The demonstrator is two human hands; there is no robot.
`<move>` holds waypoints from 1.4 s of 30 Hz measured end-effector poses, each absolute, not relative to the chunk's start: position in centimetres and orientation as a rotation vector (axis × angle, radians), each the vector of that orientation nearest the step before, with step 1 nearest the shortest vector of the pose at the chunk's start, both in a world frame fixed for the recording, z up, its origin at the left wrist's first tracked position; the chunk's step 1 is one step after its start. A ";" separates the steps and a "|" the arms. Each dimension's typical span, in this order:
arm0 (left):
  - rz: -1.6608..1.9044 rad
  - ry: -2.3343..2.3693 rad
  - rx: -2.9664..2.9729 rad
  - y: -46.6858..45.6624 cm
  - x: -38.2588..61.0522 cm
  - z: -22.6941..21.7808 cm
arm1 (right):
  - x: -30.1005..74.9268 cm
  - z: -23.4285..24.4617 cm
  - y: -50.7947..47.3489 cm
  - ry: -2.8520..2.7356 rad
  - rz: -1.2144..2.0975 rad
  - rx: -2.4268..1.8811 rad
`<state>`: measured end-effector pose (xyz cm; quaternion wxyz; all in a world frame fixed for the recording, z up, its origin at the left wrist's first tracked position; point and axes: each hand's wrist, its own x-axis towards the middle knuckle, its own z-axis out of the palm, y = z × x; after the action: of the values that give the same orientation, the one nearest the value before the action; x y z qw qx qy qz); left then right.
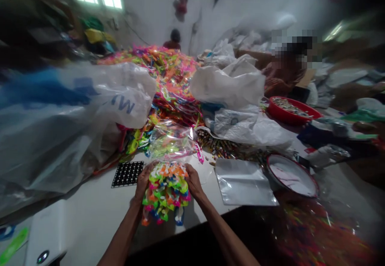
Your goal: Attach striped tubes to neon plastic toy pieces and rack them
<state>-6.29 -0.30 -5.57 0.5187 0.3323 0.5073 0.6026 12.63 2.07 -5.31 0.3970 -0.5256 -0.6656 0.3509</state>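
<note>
My left hand (145, 178) and my right hand (193, 178) are closed on the two sides of a bunch of small plastic pieces (167, 192) in bright green, orange, pink, blue and white. The bunch hangs toward the near edge of the white table (90, 214). Directly beyond it lies a clear plastic bag (173, 140), and I cannot tell whether it encloses part of the bunch. My fingertips are partly hidden. Left of my left hand is a black tray with rows of round holes (128, 174).
Clear flat bags (245, 182) lie right of my hands, near a red-rimmed basin (293, 176). Large white sacks (129, 93) flank a heap of coloured plastic pieces (171, 63). A white box-like device (48, 230) sits front left. Another person (284, 71) is beside a red tub (293, 117).
</note>
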 end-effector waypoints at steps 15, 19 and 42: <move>1.557 1.144 0.475 -3.7 -5.2 -6.0 | 13.5 -4.2 0.2 -1.620 0.920 -1.266; 1.580 1.123 0.482 -3.2 -5.5 -5.6 | 14.0 -4.3 0.6 -1.546 1.052 -1.245; 1.436 1.522 1.247 0.8 -7.0 -5.5 | 14.1 -6.3 4.6 -1.416 1.098 -1.270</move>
<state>-7.04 0.84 -5.50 0.3456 0.4804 0.5863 0.5532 14.09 4.62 -6.28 0.4553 -0.5147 -0.5741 0.4452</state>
